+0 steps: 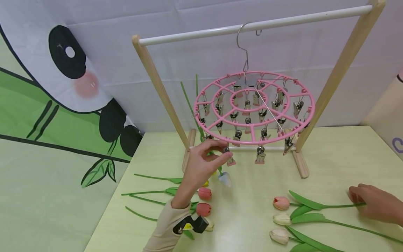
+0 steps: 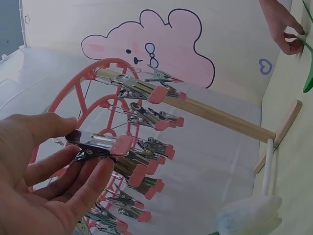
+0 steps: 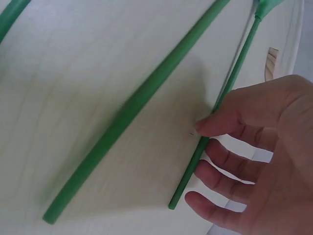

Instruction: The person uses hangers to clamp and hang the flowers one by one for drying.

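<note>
My left hand (image 1: 201, 166) is at the near left rim of a round pink clip hanger (image 1: 253, 142), pinching one of its metal clips (image 2: 100, 142) with thumb and fingers. The clip has pink-tipped jaws, which look closed with no stem in them. Behind this hand a pale blue tulip (image 1: 225, 179) hangs flower down, its stem rising past the hanger's left side. On the right, my right hand (image 1: 377, 204) pinches the stem (image 3: 188, 171) of a pink tulip (image 1: 281, 203) near its cut end. That tulip lies low over the table.
The hanger hooks onto a white rail (image 1: 201, 34) between wooden posts (image 1: 340, 70). Two cream tulips (image 1: 279, 236) lie beside the pink one. Left of centre lie several tulips, including a red one (image 1: 204, 209), partly behind my left forearm. A printed cloth (image 1: 126, 70) stands behind the table.
</note>
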Tool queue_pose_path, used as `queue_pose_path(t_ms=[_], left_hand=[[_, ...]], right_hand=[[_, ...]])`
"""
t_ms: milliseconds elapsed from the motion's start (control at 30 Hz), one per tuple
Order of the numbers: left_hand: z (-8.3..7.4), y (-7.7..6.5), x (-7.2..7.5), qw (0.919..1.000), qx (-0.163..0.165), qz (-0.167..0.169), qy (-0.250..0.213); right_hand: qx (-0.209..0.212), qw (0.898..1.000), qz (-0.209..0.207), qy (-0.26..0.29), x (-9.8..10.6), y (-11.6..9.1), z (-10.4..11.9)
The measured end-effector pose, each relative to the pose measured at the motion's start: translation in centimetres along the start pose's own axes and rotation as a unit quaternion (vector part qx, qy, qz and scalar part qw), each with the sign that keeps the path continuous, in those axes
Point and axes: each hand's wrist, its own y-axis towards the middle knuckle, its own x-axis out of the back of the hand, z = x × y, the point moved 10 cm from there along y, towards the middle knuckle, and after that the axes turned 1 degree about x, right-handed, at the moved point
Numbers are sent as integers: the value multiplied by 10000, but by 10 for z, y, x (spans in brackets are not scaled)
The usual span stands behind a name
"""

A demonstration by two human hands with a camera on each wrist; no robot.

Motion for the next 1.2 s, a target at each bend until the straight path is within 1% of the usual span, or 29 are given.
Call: queue_pose_path(t_ms=[267,367,533,800,1033,1200], left_hand=[[0,0,0,10000,26,10,-40],[1,0,0,10000,37,22,-29],[-1,0,0,10000,-39,59,1],[-1,1,0,9999,-61,92,-56],[-1,4,0,9999,-29,118,-91],[0,4,1,9999,6,125,-67]], right_hand=[[-161,9997,173,-63,-6,1,-1],[-216,9996,178,-84,-6,0,0],[-279,9995,121,-113,-5,-1,0],[-327,9993,144,-117,-8,-2,0],[-299,9992,-52,-243,-1,-4,4],[-288,9992,-122,-258,1,-5,7]])
